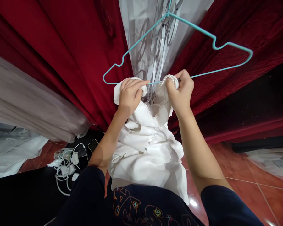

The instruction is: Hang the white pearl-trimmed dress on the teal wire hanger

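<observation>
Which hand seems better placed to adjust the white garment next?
Probably the right hand: it pinches the garment by its beaded edge at the hanger's bar. The left hand lies on the garment, fingers outstretched.

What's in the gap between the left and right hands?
In the head view, the bottom bar of the light-blue hanger runs between the left hand and the right hand, with beaded edges of the white garment there too.
</observation>
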`<move>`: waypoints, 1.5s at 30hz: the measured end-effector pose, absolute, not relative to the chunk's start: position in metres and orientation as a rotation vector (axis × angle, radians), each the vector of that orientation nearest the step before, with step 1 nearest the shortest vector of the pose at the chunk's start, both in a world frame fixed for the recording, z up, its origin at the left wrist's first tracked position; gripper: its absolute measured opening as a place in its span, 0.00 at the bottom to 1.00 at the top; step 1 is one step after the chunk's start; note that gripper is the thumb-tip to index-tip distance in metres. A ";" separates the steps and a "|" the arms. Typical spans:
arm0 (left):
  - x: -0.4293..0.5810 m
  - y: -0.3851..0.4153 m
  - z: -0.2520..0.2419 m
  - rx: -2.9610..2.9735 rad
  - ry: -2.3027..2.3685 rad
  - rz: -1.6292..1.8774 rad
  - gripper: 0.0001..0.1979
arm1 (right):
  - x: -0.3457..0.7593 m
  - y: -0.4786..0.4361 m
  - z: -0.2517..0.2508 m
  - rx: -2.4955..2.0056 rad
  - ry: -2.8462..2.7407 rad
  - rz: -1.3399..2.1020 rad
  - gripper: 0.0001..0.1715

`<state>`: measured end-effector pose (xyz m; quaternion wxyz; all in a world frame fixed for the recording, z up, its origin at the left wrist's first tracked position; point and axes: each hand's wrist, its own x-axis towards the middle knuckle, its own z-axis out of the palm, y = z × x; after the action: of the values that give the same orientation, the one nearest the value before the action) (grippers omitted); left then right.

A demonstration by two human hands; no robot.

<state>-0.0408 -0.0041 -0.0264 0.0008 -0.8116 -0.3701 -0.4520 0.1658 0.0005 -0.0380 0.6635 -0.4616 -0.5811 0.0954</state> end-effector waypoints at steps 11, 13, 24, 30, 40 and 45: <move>-0.123 0.006 -0.036 -1.576 -1.381 -2.343 0.12 | 0.160 0.015 -0.027 -1.110 -1.216 0.203 0.24; -0.143 0.025 -0.039 -1.472 -1.440 -2.486 0.15 | 0.161 0.014 -0.027 -1.115 -1.224 0.213 0.23; -0.107 0.049 0.047 -2.103 -1.348 -2.002 0.09 | 0.157 0.010 -0.028 -1.166 -1.245 0.205 0.21; -0.088 0.063 0.042 -2.303 -1.627 -1.547 0.04 | 0.160 0.009 -0.027 -1.166 -1.259 0.172 0.21; -0.048 0.020 0.000 -2.615 -1.094 -1.345 0.17 | 0.158 0.020 -0.036 -1.171 -1.253 0.157 0.24; -0.028 0.012 -0.013 -2.685 -1.136 -1.295 0.19 | 0.170 -0.001 -0.026 -1.157 -1.377 0.218 0.13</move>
<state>-0.0278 0.0120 -0.0125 -0.0242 -0.8413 -0.3561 -0.4059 0.1704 -0.0007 -0.0257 0.6170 -0.5027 -0.5981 0.0948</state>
